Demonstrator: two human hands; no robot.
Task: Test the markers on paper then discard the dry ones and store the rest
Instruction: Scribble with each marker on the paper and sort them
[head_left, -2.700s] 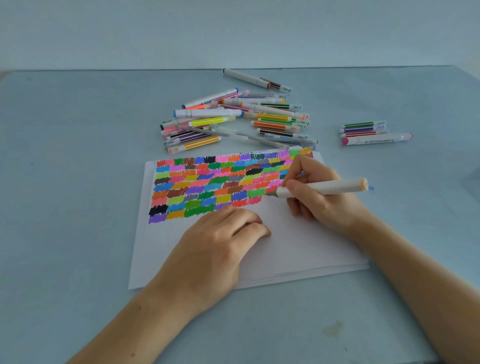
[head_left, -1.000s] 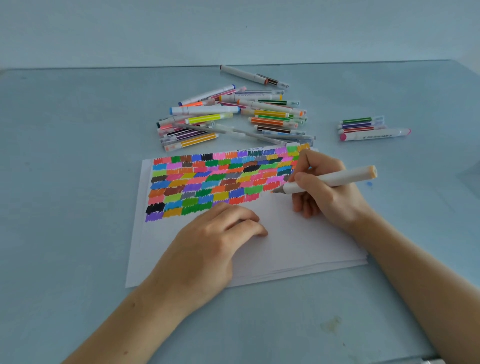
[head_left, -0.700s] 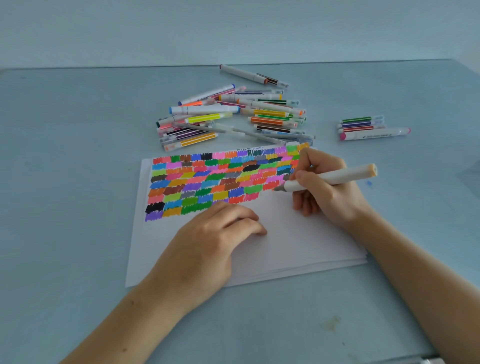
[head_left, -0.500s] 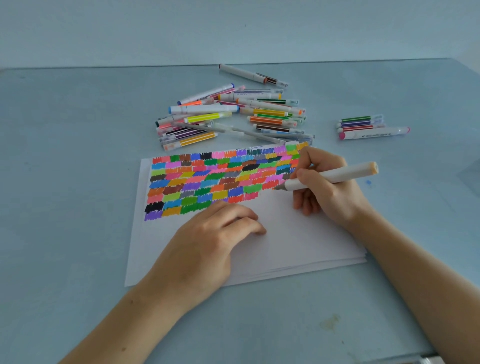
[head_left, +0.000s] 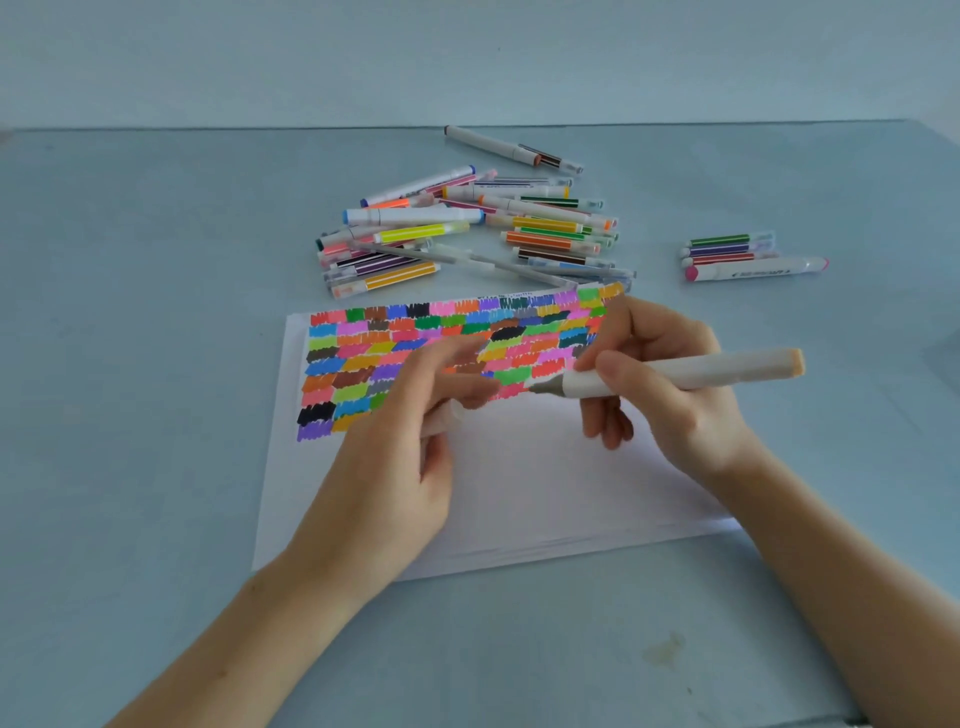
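A stack of white paper (head_left: 545, 493) lies in front of me, its upper part filled with rows of colour swatches (head_left: 415, 353). My right hand (head_left: 675, 410) grips a white marker (head_left: 701, 371) with a peach end. Its uncapped grey tip sits just above the lowest swatch row. My left hand (head_left: 395, 467) is raised off the sheet and blurred, its fingers close to the marker's tip. A pale cap (head_left: 444, 415) shows between its curled lower fingers. A pile of capped markers (head_left: 467, 228) lies beyond the paper.
A small separate group of markers (head_left: 737, 254), three thin ones and a thick pink-ended one, lies at the right on the blue table (head_left: 130, 364). One long white marker (head_left: 511, 148) sits apart behind the pile. A wall rises behind the table's far edge.
My left hand, which lay curled on the paper, has lifted and moved up and right toward the marker's tip. My right hand has raised the marker slightly off the sheet.
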